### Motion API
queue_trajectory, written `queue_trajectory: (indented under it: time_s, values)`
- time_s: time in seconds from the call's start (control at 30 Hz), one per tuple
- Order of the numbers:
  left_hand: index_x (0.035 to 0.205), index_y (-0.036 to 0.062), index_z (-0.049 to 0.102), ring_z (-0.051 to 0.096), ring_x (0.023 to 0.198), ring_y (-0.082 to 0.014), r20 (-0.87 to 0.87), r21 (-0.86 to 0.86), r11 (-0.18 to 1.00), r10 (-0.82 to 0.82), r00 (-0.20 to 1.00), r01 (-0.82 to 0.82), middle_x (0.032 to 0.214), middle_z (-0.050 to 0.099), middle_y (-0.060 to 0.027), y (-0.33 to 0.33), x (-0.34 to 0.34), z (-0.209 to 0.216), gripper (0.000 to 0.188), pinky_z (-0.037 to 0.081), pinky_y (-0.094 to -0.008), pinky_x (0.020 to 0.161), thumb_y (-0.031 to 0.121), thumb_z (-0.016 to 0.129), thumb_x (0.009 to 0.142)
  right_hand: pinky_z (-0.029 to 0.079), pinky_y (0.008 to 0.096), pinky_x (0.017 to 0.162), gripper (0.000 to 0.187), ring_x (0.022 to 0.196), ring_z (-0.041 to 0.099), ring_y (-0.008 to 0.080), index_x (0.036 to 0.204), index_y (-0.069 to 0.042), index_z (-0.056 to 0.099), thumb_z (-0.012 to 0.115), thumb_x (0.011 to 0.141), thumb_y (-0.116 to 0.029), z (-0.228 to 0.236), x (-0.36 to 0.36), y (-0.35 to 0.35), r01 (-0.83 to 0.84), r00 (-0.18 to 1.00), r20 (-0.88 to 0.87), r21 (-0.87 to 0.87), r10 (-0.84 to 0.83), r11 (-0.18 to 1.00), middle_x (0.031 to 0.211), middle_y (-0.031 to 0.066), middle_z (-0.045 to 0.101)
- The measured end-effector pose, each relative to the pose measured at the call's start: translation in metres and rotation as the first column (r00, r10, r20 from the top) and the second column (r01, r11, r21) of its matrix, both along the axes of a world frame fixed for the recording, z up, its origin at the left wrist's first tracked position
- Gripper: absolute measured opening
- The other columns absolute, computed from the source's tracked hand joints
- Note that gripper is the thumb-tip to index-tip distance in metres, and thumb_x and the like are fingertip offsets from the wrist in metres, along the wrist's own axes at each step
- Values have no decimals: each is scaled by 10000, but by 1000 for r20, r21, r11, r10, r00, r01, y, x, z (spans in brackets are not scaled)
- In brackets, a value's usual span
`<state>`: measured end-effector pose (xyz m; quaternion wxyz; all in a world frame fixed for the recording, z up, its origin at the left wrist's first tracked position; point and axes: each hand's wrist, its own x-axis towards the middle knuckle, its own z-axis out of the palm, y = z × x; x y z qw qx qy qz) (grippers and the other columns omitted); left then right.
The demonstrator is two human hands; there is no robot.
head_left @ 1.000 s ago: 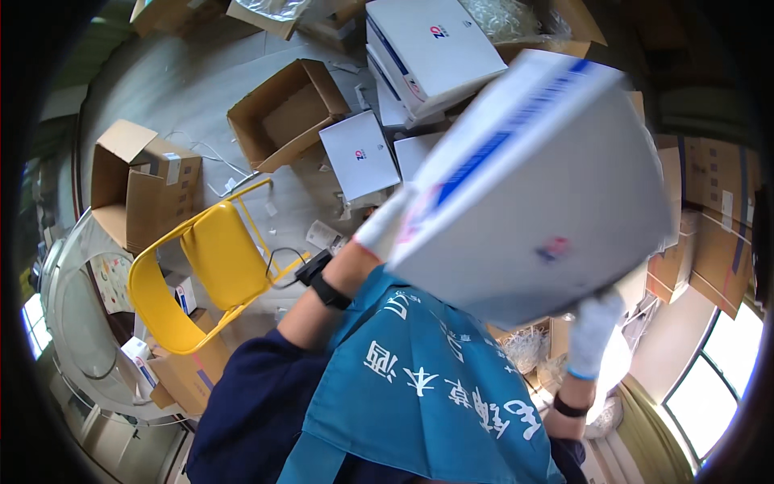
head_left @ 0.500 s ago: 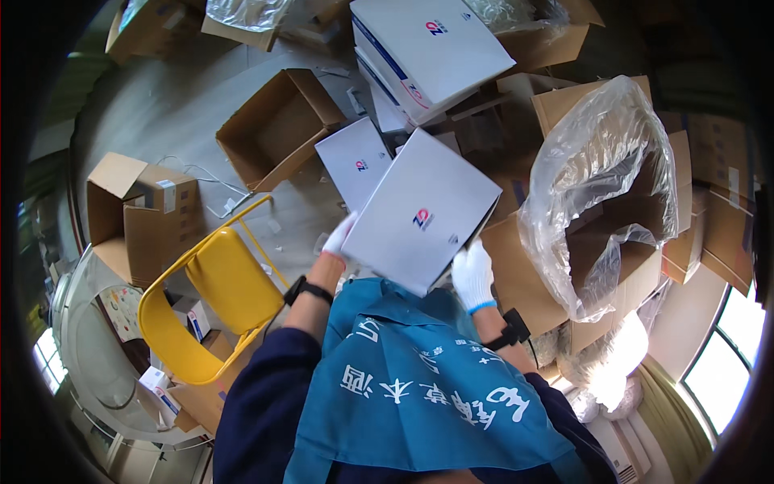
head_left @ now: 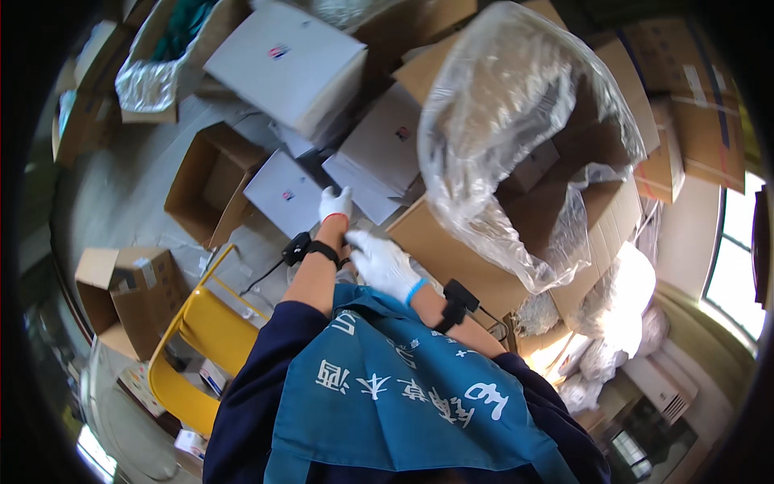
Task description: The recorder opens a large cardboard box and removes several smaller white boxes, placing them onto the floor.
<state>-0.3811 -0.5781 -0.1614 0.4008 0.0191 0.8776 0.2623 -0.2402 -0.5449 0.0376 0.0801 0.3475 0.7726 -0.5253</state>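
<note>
My left hand [head_left: 335, 205], in a white glove with a red cuff edge, reaches forward between two white boxes. Its fingers are apart and nothing shows in them. To its left lies a flat white box [head_left: 284, 194] with a small printed mark. Just beyond it on the right stands another white box [head_left: 385, 139], with a white panel [head_left: 360, 187] at its near side. My right hand [head_left: 385, 264], gloved in white with a blue cuff edge, hovers near my left wrist. Its fingers point left, loosely stretched, with no object visible in them.
A large carton lined with clear plastic [head_left: 516, 153] stands close on the right. A stack of white boxes [head_left: 286, 60] is ahead. Open brown cartons [head_left: 211, 185] and a yellow folding chair [head_left: 218, 339] lie to the left. More cartons [head_left: 705, 129] stand at far right.
The white box held in both hands is out of them; a white box now stands ahead on the right. My left hand has moved forward, my right hand leftward, and the view has shifted right.
</note>
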Motion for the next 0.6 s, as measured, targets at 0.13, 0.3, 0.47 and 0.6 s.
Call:
queue_trajectory:
  time_s: [0.13, 0.3, 0.47, 0.6]
  values:
    - [1389, 4, 513, 626, 1179, -335, -93, 83, 947, 317, 944, -310, 1282, 636, -222, -22, -4, -37, 697, 467, -406, 1024, 386, 696, 835, 553, 348, 879, 288, 980, 709, 265, 1237, -52, 633, 540, 966, -89, 78, 53, 49, 130, 957, -227, -212, -178, 969, 1086, 149, 722]
    - [1348, 71, 565, 588, 1197, -359, -555, 122, 962, -140, 820, 246, 1286, 625, -201, 46, 4, 51, 600, 447, -416, 1040, 337, 709, 830, 540, 279, 833, 208, 919, 698, 150, 1156, -22, 662, 569, 971, -40, 87, 135, 137, 550, 767, -252, -215, -590, 807, 1013, 81, 726]
    - [1333, 6, 556, 536, 1267, -318, -359, -329, 405, -889, 284, 853, 1376, 569, -182, 129, -2, 91, 463, 432, -372, 1062, 204, 610, 918, 505, 297, 934, 252, 1020, 653, 164, 1203, 24, 632, 556, 963, 21, 61, 170, 169, 488, 836, -257, -54, -484, 871, 1104, 105, 686]
    - [1295, 5, 583, 561, 1227, -280, -226, -137, 471, -872, 435, 872, 1329, 599, -162, 136, 13, 18, 388, 441, -357, 1043, 169, 588, 943, 505, 302, 907, 251, 1000, 657, 176, 1202, 3, 633, 561, 962, -8, 49, 174, 157, 441, 877, -173, -82, -449, 894, 1075, 116, 697]
